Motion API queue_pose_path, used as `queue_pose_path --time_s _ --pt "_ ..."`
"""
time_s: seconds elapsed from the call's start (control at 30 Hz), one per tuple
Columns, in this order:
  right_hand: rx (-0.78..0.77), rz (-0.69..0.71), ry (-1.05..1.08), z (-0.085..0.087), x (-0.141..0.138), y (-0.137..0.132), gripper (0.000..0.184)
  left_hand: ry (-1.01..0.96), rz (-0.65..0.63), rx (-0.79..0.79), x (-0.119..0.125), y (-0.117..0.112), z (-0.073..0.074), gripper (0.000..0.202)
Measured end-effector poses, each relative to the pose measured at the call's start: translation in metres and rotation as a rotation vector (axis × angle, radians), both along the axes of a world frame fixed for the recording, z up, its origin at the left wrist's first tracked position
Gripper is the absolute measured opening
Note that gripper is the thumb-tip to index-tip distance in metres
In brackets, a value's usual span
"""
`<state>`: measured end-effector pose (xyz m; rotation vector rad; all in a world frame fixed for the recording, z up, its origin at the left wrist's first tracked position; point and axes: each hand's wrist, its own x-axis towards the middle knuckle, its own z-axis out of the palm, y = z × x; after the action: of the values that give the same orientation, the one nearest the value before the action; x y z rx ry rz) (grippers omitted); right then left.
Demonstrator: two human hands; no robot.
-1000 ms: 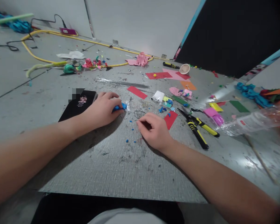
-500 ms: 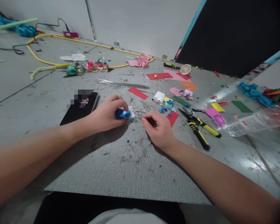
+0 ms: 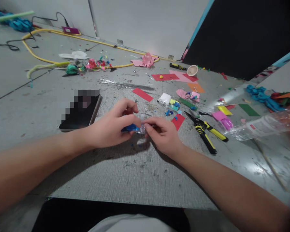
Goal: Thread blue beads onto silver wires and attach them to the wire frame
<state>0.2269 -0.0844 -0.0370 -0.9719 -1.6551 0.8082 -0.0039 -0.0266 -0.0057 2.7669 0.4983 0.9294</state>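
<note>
- Tearing: the clear film (image 3: 142, 128) of the blue packet (image 3: 131, 128) seems thin; a hard pull from both ends would probably split it.
- Spillage: too tight a squeeze might burst the packet over the tabletop (image 3: 125, 180), adding to the blurred blue specks (image 3: 132, 145) nearer the front edge.
- Appearance: small, deep blue, crumpled, with glossy transparent film at its right end; largely hidden by fingers.
- Position: opposite the middle of the tabletop's front edge, well in from it; contact with the surface cannot be told.
- Left hand (image 3: 114, 125): lower digits clamped on the packet, upper fingers curled apart.
- Right hand (image 3: 164, 133): thumb and forefinger together, pinching the film.
</note>
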Motion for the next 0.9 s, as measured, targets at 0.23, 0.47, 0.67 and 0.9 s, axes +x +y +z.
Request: queue_pose_path --time_s 0.23,0.47,0.67,0.9 --pt "0.002 -0.039 0.094 0.001 -0.003 -0.001 0.007 -0.042 0.038 -0.079 -0.001 0.007 -0.001 0.017" --pt "0.154 0.06 0.058 0.004 0.002 -0.003 0.008 -0.03 -0.096 -0.321 -0.004 0.009 0.002 0.07" --pt "0.3 0.06 -0.047 0.004 -0.001 -0.003 0.009 0.035 -0.039 -0.312 -0.004 0.01 0.005 0.036" --pt "0.418 0.016 -0.19 0.011 -0.005 -0.01 0.017 0.039 -0.04 -0.243 -0.003 0.01 0.006 0.031"
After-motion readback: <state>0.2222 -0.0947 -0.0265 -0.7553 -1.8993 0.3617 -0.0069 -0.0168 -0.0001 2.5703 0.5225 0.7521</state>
